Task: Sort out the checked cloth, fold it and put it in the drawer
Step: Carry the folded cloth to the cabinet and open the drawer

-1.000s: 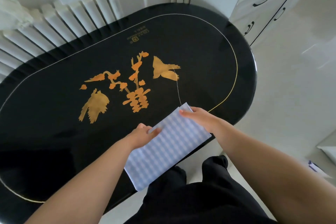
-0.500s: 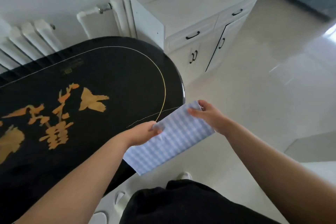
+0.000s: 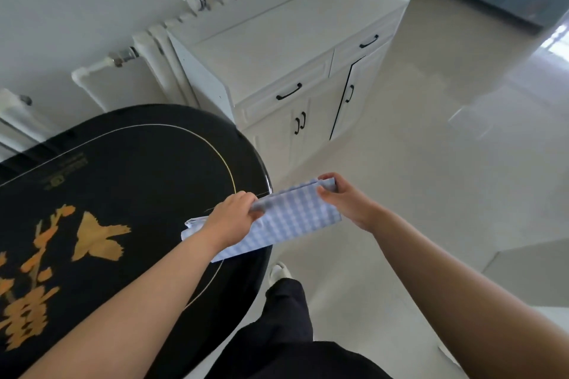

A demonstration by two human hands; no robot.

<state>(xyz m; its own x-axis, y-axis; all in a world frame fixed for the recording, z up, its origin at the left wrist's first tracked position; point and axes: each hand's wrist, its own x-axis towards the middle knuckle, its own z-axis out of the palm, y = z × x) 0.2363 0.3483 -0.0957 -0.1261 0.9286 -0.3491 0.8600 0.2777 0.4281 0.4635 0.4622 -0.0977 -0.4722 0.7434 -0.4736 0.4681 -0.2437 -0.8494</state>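
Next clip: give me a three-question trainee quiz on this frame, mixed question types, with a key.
1. True or false: the folded checked cloth lies flat on the black table with no hand touching it.
2. Multiple choice: the two drawers of the white cabinet are
A. both pulled open
B. both closed
C. one open, one closed
3. Fill in: the right hand pinches the cloth's far end, while the left hand has its grip on the end nearer the ______.

Key
1. False: both hands hold it, and its right part hangs past the table edge.
2. B
3. table
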